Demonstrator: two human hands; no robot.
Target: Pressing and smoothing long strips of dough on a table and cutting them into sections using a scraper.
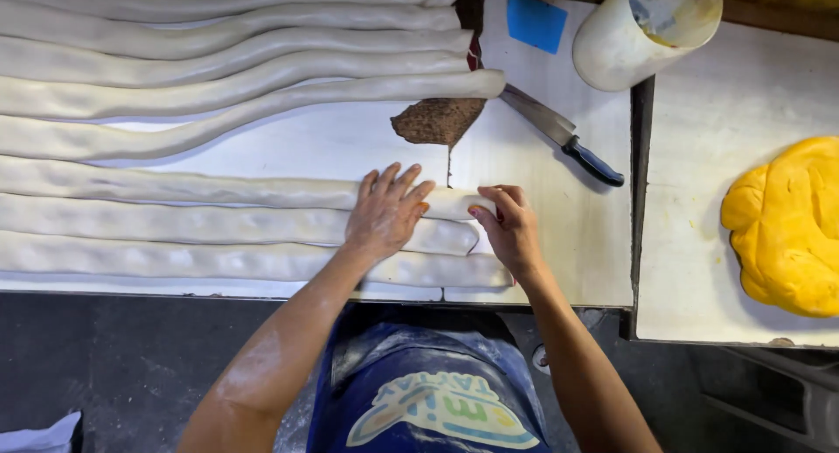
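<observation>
Apron: nearest me, a blue apron dusted with flour, both forearms reaching out over it.
Left hand: my left hand lies flat and spread, palm down on the dough ropes, pressing them so they do not roll.
Right hand: my right hand curls at the rope ends, fingertips pinching the tip of the farthest of the three near ropes; I judge it is squaring that end.
Dough ropes: three long white ropes lie side by side near the front edge of the tabletop, running off to the left, touching one another.
Far ropes: beyond a bare strip, six more ropes curve across the back, set apart from the near three.
Worn patch: a brown chipped spot sits just beyond the hands.
Knife: a dark-handled knife lies angled to the right, well within reach.
Tub: a white plastic tub tilts at the far right, beside a blue card.
Yellow dough: a lump rests on the separate board to the right.
</observation>
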